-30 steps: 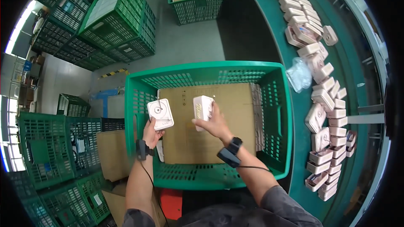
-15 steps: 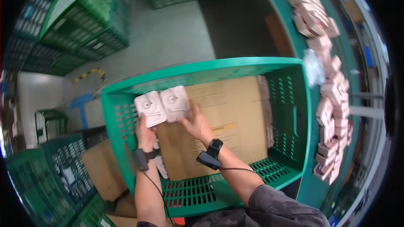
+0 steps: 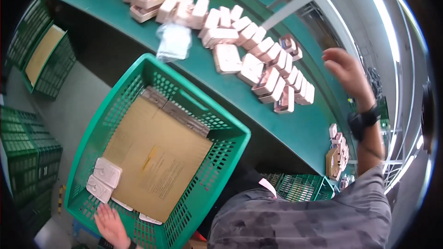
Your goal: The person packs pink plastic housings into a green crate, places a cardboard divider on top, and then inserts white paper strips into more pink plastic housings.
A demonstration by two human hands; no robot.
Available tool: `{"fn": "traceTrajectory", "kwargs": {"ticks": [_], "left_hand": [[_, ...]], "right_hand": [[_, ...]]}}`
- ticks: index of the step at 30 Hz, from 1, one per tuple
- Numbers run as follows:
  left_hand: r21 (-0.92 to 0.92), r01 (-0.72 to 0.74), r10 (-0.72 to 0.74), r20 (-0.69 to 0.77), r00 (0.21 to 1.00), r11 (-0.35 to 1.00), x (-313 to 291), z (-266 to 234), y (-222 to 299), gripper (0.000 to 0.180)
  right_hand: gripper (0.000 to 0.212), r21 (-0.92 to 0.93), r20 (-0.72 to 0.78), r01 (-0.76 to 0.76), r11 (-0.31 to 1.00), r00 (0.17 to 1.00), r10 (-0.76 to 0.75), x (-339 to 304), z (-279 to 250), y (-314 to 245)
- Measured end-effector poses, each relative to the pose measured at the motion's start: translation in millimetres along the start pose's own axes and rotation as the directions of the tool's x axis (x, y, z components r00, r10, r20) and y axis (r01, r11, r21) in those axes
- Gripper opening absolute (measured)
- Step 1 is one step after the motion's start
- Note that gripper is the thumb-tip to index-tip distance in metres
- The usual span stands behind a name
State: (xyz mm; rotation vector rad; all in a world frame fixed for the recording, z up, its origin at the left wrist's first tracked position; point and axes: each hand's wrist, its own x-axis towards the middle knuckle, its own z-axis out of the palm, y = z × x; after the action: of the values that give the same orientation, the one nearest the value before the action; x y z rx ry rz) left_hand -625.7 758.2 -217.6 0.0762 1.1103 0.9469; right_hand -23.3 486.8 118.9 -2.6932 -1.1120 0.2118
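Observation:
Two flat pale pink boxes (image 3: 104, 179) lie side by side at the lower left end of the green plastic crate (image 3: 245, 133), at the edge of a brown cardboard sheet (image 3: 147, 157). My left hand (image 3: 110, 225) is just below them with its fingers stretched out, holding nothing. Up on the right, my right hand (image 3: 347, 73) is raised over the far side of the green workbench (image 3: 221, 85). Its fingers are loosely bent and nothing shows in them. Nearest to it on the bench is a long cluster of similar pale pink boxes (image 3: 267, 80).
A clear plastic bag (image 3: 174, 41) with something whitish inside lies at the bench edge beside the crate. More green crates (image 3: 27, 157) stand on the floor at left, and another crate (image 3: 300, 186) is under the bench. Metal framing (image 3: 318, 0) rises behind the bench.
My view has turned right toward the bench. Both hands have let go of the two boxes, which stay in the crate's corner. My right hand has moved out over the bench.

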Motion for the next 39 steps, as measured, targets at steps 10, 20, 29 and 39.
{"fn": "traceTrajectory", "kwargs": {"ticks": [10, 20, 29, 39], "left_hand": [[0.665, -0.24, 0.036, 0.305, 0.952, 0.707, -281, 140, 76, 0.039], [0.621, -0.77, -0.064, 0.783, 0.619, 0.146, -180, 361, -219, 0.028], [0.168, -0.971, -0.178, 0.964, 0.197, -0.168, -137, 391, -511, 0.062], [0.455, -0.89, -0.292, 0.855, 0.428, 0.026, -114, 387, -556, 0.05]], "right_hand": [[0.037, 0.381, 0.22, -0.068, 0.922, 0.975, -0.019, 84, -87, 97], [0.048, 0.317, 0.316, -0.477, 0.82, 0.868, 0.383, -57, 169, 296], [0.068, 0.85, 0.389, -0.512, 0.123, 0.769, 0.507, -74, 281, 291], [0.055, 0.838, 0.545, -0.429, -0.336, 0.691, 0.475, -118, 248, 296]]}}
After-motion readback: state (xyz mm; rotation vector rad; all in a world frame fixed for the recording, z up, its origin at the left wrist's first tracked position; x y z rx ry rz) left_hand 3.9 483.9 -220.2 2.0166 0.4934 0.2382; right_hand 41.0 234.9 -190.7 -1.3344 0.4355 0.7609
